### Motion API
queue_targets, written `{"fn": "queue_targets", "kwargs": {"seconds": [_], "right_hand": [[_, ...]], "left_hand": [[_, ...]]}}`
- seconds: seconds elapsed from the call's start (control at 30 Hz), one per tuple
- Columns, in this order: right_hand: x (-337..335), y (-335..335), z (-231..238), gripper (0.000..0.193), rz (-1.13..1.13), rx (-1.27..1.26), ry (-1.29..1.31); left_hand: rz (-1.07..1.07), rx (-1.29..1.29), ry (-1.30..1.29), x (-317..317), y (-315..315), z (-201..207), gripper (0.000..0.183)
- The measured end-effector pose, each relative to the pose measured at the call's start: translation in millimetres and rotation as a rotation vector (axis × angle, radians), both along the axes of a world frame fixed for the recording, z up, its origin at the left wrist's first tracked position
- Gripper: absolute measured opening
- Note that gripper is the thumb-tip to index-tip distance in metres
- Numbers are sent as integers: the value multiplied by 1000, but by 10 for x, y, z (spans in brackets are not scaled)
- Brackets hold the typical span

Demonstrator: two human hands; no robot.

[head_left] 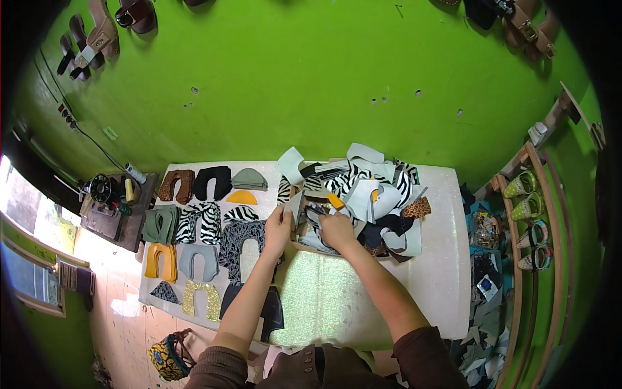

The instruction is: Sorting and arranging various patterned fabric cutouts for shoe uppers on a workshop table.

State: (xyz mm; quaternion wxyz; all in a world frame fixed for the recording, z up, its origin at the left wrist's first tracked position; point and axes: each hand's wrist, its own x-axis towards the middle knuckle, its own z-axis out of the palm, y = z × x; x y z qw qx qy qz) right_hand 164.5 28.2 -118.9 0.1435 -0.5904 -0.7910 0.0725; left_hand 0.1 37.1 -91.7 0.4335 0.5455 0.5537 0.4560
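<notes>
My left hand (pixel 278 225) is closed on a flat light-grey piece (pixel 295 206) at the left side of a cardboard box (pixel 317 246). Whether that piece is a loose scrap or a flap is hard to tell. Inside the box, my right hand (pixel 337 232) reaches among material scraps, its fingers bent and partly hidden. Just beyond its fingers lie dark and grey strips (pixel 314 212) and a yellow-orange piece (pixel 335 201). Zebra-print scraps (pixel 359 172), white-grey offcuts (pixel 366 153) and a leopard-print scrap (pixel 416 207) heap over the box and beside it.
Left of the box, cut shoe-upper pieces lie in stacks: yellow (pixel 159 260), grey (pixel 197 260), zebra-print (pixel 199 222) and glittery gold (pixel 201 300). A sewing machine (pixel 103 194) stands far left. At right are a wooden shoe rack (pixel 541 175) and scrap-filled bins (pixel 486 227).
</notes>
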Motion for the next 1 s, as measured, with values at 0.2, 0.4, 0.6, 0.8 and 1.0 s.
{"fn": "queue_targets", "kwargs": {"seconds": [0.2,0.4,0.6,0.8,1.0], "right_hand": [[-28,-90,342,20,-183,-70,312],[156,-140,467,34,-386,-213,1065],[241,-207,472,32,-400,-325,1287],[229,-266,354,31,-328,-385,1337],[207,-320,418,32,-227,-415,1255]], "left_hand": [[30,-9,15,-73,-34,8,24],[138,42,-78,-156,-14,9,25],[-56,-98,-72,19,-86,92,25],[-163,-153,-252,266,-81,87,33],[-215,-170,-214,277,-108,60,48]]}}
